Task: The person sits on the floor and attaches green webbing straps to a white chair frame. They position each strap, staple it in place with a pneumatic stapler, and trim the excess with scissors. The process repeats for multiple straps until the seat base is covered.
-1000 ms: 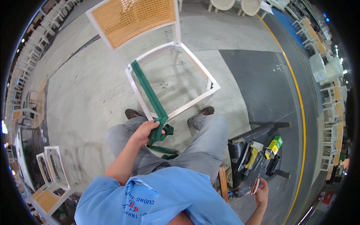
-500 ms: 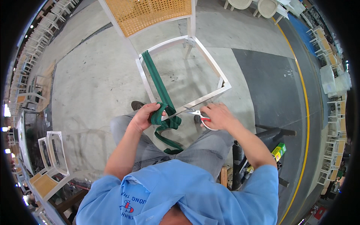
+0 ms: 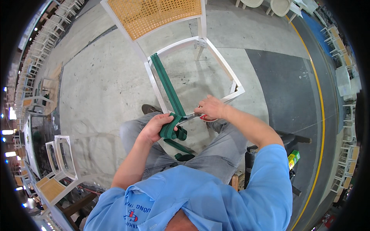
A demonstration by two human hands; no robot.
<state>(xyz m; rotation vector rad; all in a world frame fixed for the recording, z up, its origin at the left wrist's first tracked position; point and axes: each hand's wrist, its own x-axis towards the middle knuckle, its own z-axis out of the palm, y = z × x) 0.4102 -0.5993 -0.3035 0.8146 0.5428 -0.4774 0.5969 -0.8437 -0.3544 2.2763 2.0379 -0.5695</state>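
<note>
A white chair frame (image 3: 154, 82) with a woven cane back (image 3: 154, 13) stands on the concrete floor before my knees. A green webbing strap (image 3: 166, 84) runs from its far seat rail toward me. My left hand (image 3: 156, 128) grips the strap's folded near end (image 3: 169, 130) at the front rail. My right hand (image 3: 211, 107) holds red-handled scissors (image 3: 197, 115), with the metal blades pointing left at the strap beside my left hand. More green strap (image 3: 181, 148) hangs down between my legs.
A black stool with tools and a green-yellow box (image 3: 293, 158) stands at my right. White chair frames (image 3: 58, 161) are stacked at the left, more chairs at the top right. A yellow floor line (image 3: 322, 115) curves along the right.
My right hand came up from the tools at my lower right with the scissors and now reaches the strap. The chair frame sits closer and more centred in view.
</note>
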